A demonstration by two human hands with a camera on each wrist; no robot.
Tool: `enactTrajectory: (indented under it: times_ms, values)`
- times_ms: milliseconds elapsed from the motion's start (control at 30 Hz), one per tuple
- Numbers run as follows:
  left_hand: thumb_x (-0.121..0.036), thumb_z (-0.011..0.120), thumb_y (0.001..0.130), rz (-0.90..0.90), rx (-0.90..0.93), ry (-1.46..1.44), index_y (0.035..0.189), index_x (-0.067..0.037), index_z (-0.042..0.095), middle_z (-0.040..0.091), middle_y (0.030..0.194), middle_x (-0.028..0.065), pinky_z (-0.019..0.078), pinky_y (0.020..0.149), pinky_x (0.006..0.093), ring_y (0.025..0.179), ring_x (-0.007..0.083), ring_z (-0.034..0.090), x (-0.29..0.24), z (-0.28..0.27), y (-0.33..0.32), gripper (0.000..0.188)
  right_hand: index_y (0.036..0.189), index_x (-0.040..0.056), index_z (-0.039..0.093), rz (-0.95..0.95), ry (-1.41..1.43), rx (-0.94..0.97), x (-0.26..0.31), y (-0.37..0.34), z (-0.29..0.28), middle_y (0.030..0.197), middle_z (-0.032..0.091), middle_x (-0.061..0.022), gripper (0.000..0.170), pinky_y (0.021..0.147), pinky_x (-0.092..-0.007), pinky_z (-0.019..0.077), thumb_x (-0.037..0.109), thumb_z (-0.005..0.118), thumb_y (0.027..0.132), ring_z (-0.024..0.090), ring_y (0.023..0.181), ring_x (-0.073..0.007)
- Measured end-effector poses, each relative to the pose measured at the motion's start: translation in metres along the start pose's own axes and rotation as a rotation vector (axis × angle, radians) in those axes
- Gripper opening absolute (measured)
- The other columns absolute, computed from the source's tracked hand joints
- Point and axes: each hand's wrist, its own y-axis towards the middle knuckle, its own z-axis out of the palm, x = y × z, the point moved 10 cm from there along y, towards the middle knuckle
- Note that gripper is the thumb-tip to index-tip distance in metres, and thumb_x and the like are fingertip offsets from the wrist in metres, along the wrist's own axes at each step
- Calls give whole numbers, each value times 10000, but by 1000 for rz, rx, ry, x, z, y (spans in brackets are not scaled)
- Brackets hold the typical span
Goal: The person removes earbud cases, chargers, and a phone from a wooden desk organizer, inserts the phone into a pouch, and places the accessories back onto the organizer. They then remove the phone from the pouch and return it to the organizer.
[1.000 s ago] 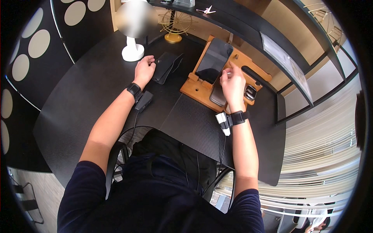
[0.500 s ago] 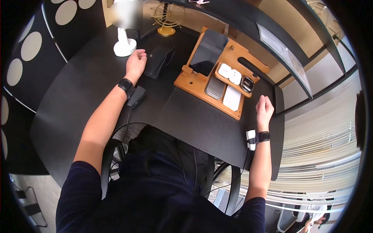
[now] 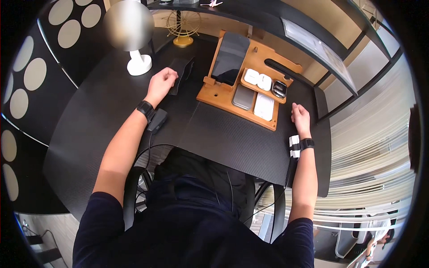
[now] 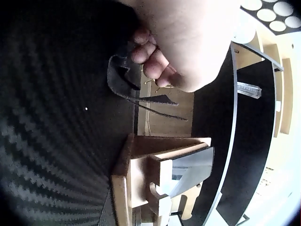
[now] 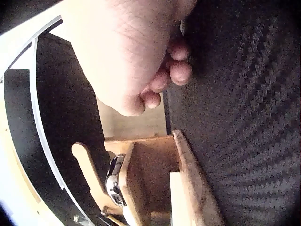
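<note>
My left hand (image 3: 161, 85) rests by the black folded pouch (image 3: 182, 75), its fingers loosely curled and holding nothing; whether it touches the pouch I cannot tell. To the right of the wooden stand (image 3: 206, 94), my right hand (image 3: 301, 118) lies with loosely bent fingers, also empty. A black tablet or large phone (image 3: 231, 58) leans on the stand. Its small shelf carries two white cases (image 3: 251, 77) and a dark watch-like item (image 3: 279, 89). Below them lie a grey device (image 3: 243, 97) and a white one (image 3: 264, 106). The left wrist view shows curled fingertips (image 4: 153, 68) above the pouch's flaps (image 4: 123, 87).
A white lamp (image 3: 139, 64) and a gold wheel ornament (image 3: 183, 41) stand at the back of the black desk (image 3: 103, 98). Dark shelving (image 3: 263, 20) runs behind the stand, and blinds hang at the right. Thin cables trail from both wrist devices.
My right hand has moved from over the stand to its right side, uncovering the white cases. My left hand stays near the pouch, its fingers a little more bent. The head view has shifted.
</note>
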Motion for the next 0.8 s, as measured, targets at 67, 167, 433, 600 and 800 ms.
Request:
enactTrajectory:
  times_ms: [67, 167, 433, 600, 800]
  values:
    - [-181, 562, 932, 36, -23, 118, 913, -33, 646, 584, 678, -11, 439, 609, 239, 634, 72, 539, 1, -1, 2, 172, 715, 48, 563, -6, -47, -10, 3, -1, 1, 569, 500, 7, 394, 483, -257, 370, 346, 572, 974, 466, 498, -72]
    - [-155, 556, 918, 52, -56, 95, 932, -40, 656, 602, 711, 2, 456, 642, 250, 666, 86, 561, 1, -6, 4, 153, 727, 35, 583, -21, -88, -19, 5, -2, 2, 576, 516, -2, 393, 491, -263, 386, 343, 576, 971, 481, 505, -78]
    - [-228, 522, 970, 29, 28, 33, 924, -37, 646, 546, 706, -16, 421, 629, 246, 655, 70, 498, 5, 0, 5, 232, 741, 20, 601, -22, -136, -17, 9, -3, 2, 571, 523, -15, 382, 492, -272, 389, 331, 586, 962, 487, 508, -90]
    - [-259, 503, 1000, 148, 36, 186, 912, -33, 614, 511, 725, -25, 399, 638, 247, 681, 80, 474, -3, 6, 3, 267, 750, 15, 614, -29, -155, -25, 11, -4, 3, 571, 528, -22, 373, 498, -279, 393, 323, 591, 958, 486, 509, -91]
    - [-289, 499, 997, 120, 53, 251, 915, -30, 613, 541, 744, 1, 419, 664, 268, 707, 99, 506, -3, 6, 3, 294, 752, 14, 616, -38, -175, -29, 9, -2, 3, 578, 536, -25, 374, 505, -283, 400, 327, 591, 956, 487, 511, -97]
